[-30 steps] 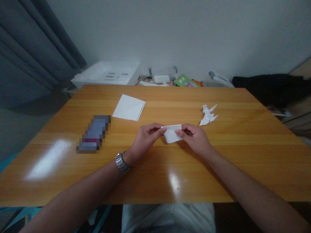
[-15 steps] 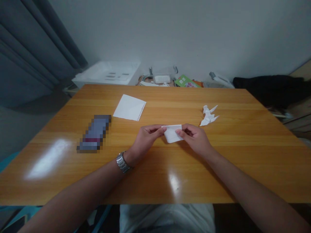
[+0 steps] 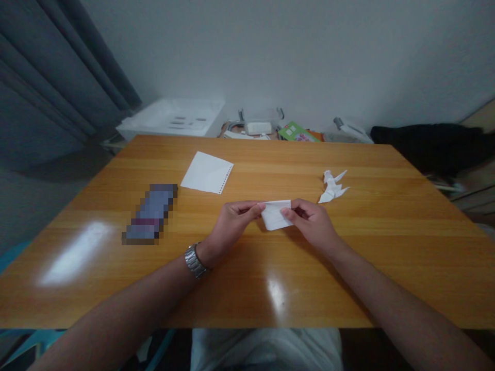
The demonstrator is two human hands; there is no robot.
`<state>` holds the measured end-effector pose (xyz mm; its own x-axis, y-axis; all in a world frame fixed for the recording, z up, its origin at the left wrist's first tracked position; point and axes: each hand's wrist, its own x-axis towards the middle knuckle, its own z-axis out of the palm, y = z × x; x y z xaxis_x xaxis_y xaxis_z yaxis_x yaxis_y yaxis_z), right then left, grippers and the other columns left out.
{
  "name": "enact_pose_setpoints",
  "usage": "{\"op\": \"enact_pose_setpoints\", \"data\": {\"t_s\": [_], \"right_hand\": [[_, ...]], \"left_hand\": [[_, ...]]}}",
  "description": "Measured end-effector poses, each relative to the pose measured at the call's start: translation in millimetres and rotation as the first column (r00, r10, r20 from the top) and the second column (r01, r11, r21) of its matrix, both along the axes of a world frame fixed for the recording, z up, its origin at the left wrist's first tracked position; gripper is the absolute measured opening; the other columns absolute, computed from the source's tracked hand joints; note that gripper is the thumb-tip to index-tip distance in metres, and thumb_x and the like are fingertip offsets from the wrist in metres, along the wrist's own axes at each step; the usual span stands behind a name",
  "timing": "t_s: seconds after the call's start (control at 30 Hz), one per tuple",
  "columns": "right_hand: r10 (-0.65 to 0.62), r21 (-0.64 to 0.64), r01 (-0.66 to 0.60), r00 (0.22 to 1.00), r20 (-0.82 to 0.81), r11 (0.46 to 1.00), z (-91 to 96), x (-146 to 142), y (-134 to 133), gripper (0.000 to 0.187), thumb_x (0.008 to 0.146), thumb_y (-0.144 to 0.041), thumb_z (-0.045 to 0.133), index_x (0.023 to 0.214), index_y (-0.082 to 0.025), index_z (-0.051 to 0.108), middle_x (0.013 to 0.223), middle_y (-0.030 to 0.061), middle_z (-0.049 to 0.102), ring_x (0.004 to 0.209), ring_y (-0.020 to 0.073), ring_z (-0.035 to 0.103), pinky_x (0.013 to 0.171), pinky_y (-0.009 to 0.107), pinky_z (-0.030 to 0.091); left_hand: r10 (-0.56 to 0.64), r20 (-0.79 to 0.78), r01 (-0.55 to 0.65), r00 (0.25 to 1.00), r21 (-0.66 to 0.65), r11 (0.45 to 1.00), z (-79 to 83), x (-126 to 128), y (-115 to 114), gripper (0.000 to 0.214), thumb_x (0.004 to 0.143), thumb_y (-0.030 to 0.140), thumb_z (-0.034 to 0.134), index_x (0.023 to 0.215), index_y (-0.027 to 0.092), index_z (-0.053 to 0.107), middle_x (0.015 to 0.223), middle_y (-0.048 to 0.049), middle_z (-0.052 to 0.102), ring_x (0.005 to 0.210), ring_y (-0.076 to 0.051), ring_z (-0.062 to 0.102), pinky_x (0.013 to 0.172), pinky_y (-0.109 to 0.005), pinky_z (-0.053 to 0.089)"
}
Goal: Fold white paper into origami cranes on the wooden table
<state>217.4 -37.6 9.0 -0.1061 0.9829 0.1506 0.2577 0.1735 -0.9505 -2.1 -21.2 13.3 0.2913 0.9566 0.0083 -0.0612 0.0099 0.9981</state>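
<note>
A small folded piece of white paper (image 3: 275,216) is held up over the middle of the wooden table. My left hand (image 3: 240,219) pinches its upper left corner between thumb and fingers. On the right side, my right hand (image 3: 311,219) grips the same paper, its thumb pressed on the front face and its fingers behind. Parts of the fingers of both hands are hidden by the paper. Beyond my right hand lies a folded white paper figure (image 3: 332,186) with pointed ends. A white sheet (image 3: 208,172) with a perforated edge lies flat, farther off to the left.
A pixelated dark flat object (image 3: 150,214) lies on the wooden table (image 3: 247,288) at left. Past the far edge are a white plastic tray (image 3: 174,116), a green booklet (image 3: 296,131) and a white box (image 3: 259,128). Dark cloth (image 3: 429,147) lies at the right.
Both hands keep their pinch on the folded paper, with almost no movement. The whole view has shifted very slightly; the other things on the table stay in place.
</note>
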Motion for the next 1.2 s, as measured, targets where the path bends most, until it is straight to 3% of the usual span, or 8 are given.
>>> {"op": "enact_pose_setpoints", "data": {"t_s": [0.1,0.33,0.47,0.7,1.03,1.2], "right_hand": [[0.007,-0.013,-0.007,1.000,-0.022,1.000,-1.0,-2,0,0.037,0.087,-0.054,0.070,0.076,-0.020,0.062,0.069,-0.0006,0.058,0.064,0.0142,0.051,0.059,0.026,0.040],[0.041,-0.046,-0.042,0.999,-0.029,0.998,-2.8,-13,-4,0.039,0.089,-0.057,0.067,0.077,-0.021,0.059,0.072,0.0000,0.058,0.066,0.0149,0.050,0.060,0.026,0.040],[0.053,-0.064,-0.055,0.998,-0.044,0.996,-9.8,-13,-2,0.036,0.090,-0.055,0.067,0.079,-0.021,0.060,0.072,-0.0007,0.057,0.065,0.0146,0.050,0.059,0.026,0.040],[0.104,-0.080,-0.107,0.994,-0.036,0.991,-13.3,-10,0,0.033,0.091,-0.051,0.067,0.080,-0.021,0.060,0.073,-0.0012,0.058,0.067,0.0148,0.052,0.060,0.026,0.040],[0.152,-0.112,-0.148,0.988,0.025,0.983,-8.7,-13,-1,0.038,0.091,-0.053,0.064,0.075,-0.021,0.055,0.068,-0.0031,0.052,0.062,0.0133,0.048,0.056,0.025,0.037],[0.203,-0.145,-0.204,0.979,-0.026,0.968,-4.9,-10,-2,0.032,0.088,-0.051,0.069,0.084,-0.020,0.064,0.078,0.0008,0.067,0.071,0.0162,0.060,0.065,0.027,0.047]], "left_hand": [[0.016,0.004,-0.016,1.000,0.010,1.000,2.4,2,-1,0.033,0.089,0.047,0.072,0.099,0.017,0.081,0.107,-0.0080,0.079,0.094,-0.020,0.072,0.089,-0.033,0.058],[0.183,-0.118,-0.166,0.976,0.145,0.975,6.1,4,-2,0.032,0.088,0.045,0.072,0.083,0.014,0.076,0.088,-0.0061,0.077,0.080,-0.017,0.067,0.075,-0.027,0.054],[0.160,-0.137,-0.139,0.978,0.149,0.979,2.5,4,1,0.031,0.088,0.044,0.070,0.080,0.014,0.071,0.080,-0.0036,0.073,0.075,-0.015,0.064,0.071,-0.025,0.051],[0.050,-0.111,-0.033,0.993,0.150,0.988,-5.2,6,3,0.031,0.087,0.046,0.072,0.094,0.015,0.072,0.095,-0.0079,0.075,0.085,-0.018,0.067,0.077,-0.027,0.053],[0.105,-0.248,-0.047,0.963,0.227,0.973,0.3,3,3,0.022,0.086,0.038,0.072,0.085,0.015,0.076,0.078,-0.0042,0.074,0.063,-0.012,0.058,0.056,-0.022,0.043],[0.076,-0.325,0.012,0.943,0.261,0.965,2.9,-1,5,0.022,0.086,0.037,0.071,0.086,0.016,0.076,0.080,-0.0048,0.075,0.067,-0.013,0.062,0.058,-0.023,0.044]]}}
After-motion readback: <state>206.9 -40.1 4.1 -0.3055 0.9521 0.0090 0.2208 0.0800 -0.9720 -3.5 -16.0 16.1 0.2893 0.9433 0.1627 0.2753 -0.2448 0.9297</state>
